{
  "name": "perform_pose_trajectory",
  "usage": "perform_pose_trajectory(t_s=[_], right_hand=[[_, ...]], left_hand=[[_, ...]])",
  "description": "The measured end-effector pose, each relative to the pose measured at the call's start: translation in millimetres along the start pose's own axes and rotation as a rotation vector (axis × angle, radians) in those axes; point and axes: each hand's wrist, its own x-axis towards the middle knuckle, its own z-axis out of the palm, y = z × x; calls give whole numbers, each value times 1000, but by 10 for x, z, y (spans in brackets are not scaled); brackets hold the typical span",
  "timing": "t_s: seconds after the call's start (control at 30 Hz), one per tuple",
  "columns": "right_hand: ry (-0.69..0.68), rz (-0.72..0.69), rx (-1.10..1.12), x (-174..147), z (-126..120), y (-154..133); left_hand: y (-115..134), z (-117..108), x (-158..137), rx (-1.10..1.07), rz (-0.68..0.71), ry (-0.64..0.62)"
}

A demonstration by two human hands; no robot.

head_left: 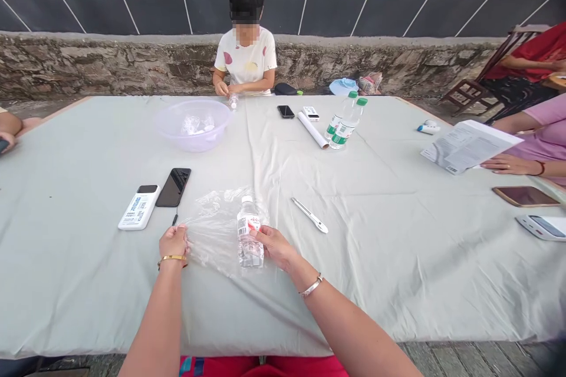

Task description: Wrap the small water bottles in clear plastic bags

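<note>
My left hand [174, 242] is closed on the gathered edge of a clear plastic bag [212, 230], which is stretched across the cloth toward the right. In my right hand [276, 247] is a small clear water bottle [251, 256] with a white cap and a red-and-white label. Fingers and thumb wrap its right side, and the cap points away from me. The bottle lies over or inside the film; I cannot tell which. To the right of the bottle is a white utility knife [310, 215]. A dark phone [174, 187] and a white power bank [140, 208] lie beyond my left hand.
A translucent purple basin [194, 141] holds crumpled plastic, with a person [247, 59] seated behind it. Two green-capped bottles [347, 123] stand beside a paper roll [313, 129]. At right, another person's hand [504, 164] holds papers [469, 144], near a phone [525, 196] and power bank [542, 228].
</note>
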Motion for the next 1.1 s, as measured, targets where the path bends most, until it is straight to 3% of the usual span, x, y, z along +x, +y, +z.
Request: perform_pose_trajectory(t_s=[0.13,0.2,0.27,0.33,0.43,0.53,0.8,0.97,1.1], right_hand=[[-190,-111,96,-115,-274,-48],[-165,-210,100,-68,-406,-124],[9,-365,33,64,-531,-242],[292,-521,-90,260,-648,-385],[659,-630,-273,584,-799,-586],[783,-634,-412,837,-886,-706],[835,-559,-577,1050,-780,-735],[815,-525,-656,990,-773,-786],[883,-570,-709,676,-711,-724]], left_hand=[[40,-222,-25,71,18,74],[68,-258,-52,157,77,52],[95,-258,-80,207,135,21],[121,-240,-109,225,170,4],[165,-205,-157,272,213,-10],[212,-174,-216,341,245,-44],[238,-96,-287,478,332,-213],[237,-126,-272,697,305,-359],[252,-212,-250,994,313,-435]])
